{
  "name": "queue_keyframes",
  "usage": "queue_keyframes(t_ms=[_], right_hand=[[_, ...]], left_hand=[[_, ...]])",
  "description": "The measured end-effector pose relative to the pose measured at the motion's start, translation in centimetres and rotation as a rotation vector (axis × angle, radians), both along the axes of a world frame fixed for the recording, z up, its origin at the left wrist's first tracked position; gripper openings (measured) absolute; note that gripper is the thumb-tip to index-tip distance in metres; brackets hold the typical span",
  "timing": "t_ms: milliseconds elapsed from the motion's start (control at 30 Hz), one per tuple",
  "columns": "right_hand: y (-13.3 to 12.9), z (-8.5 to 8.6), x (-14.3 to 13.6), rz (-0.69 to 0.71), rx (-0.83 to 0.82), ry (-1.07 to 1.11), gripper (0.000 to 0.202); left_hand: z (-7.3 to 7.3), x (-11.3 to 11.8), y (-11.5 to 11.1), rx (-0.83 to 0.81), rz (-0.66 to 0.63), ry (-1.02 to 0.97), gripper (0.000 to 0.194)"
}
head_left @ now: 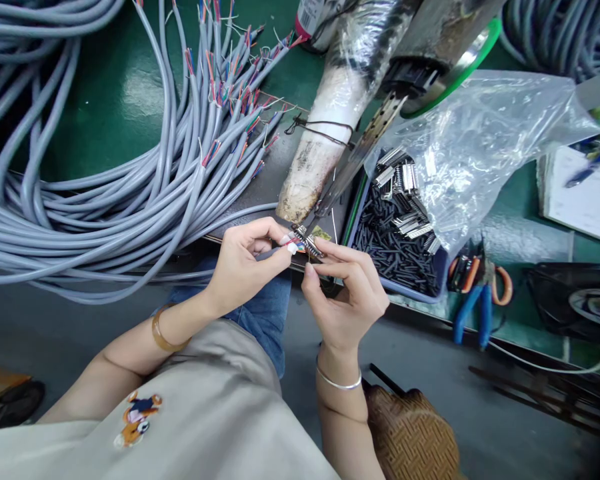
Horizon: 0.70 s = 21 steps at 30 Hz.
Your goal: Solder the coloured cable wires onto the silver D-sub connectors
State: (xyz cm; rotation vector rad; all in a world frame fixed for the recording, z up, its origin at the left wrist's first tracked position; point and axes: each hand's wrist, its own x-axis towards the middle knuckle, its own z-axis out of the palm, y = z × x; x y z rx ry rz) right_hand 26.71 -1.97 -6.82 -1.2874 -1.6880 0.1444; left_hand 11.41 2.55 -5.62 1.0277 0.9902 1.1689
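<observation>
My left hand (253,257) is closed in a pinch on the stripped end of a grey cable, where thin coloured wires (298,243) fan out. Those wires meet a small metal multi-pin connector (309,241). From the other side, my right hand (350,287) steadies the connector with a fingertip, its thumb and another finger pinched close below. Whether a thin wire lies in that pinch is hard to see. Just above the connector comes the tip of a soldering iron (325,200), which slants down from a clamped holder.
Bundled grey cables (130,180) with stripped ends fill the left. A wrapped white tube (325,127) stands behind my hands. On the right are a bin (350,220) of black sleeves (387,247) and metal connectors (405,183), a plastic bag (470,147), and blue-handled pliers (473,310).
</observation>
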Motion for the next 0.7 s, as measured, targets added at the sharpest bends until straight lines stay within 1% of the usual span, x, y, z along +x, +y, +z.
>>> queue_keyframes(t_ms=[267, 467, 700], right_hand=[[0.17, 0.01, -0.05, 0.004, -0.006, 0.009, 0.019], [0.27, 0.09, -0.02, 0.008, 0.008, -0.015, 0.019], [0.47, 0.18, 0.02, 0.012, 0.021, -0.025, 0.02]], left_hand=[[-0.16, -0.1, 0.11, 0.011, -0.007, 0.022, 0.007], [-0.3, -0.02, 0.11, 0.029, 0.0, 0.078, 0.008], [0.05, -0.09, 0.1, 0.075, 0.005, 0.127, 0.009]])
